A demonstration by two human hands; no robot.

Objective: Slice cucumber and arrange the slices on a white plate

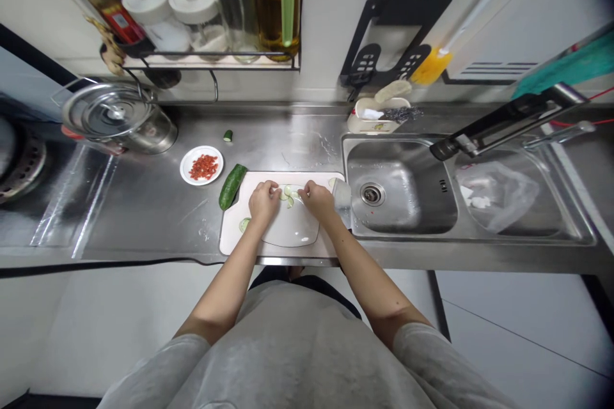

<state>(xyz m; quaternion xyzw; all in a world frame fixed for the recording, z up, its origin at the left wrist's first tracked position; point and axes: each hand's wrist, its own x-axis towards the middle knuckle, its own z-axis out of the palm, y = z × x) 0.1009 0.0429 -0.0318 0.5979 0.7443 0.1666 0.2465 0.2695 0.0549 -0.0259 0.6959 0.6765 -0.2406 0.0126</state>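
Observation:
A white plate point(290, 228) with a dark rim line rests on the light cutting board point(233, 241). Pale green cucumber slices point(288, 195) lie together near the plate's far edge. From the left, my left hand point(265, 203) pinches at a slice there, fingertips closed. My right hand point(318, 199) is closed likewise on the other side, its fingertips on a slice; both grips partly hide what they hold. Across the board's left corner lies a cut cucumber point(233, 186), with a loose round slice point(244, 224) below it. A broad knife blade point(342, 194) lies at the board's right end.
A small white dish point(186, 167) of chopped red pieces and a cucumber end point(228, 135) sit behind left. A lidded steel pot point(153, 131) stands farther left. Right of the board is the sink point(403, 204) with a black faucet point(460, 139). A bottle rack point(215, 62) hangs above.

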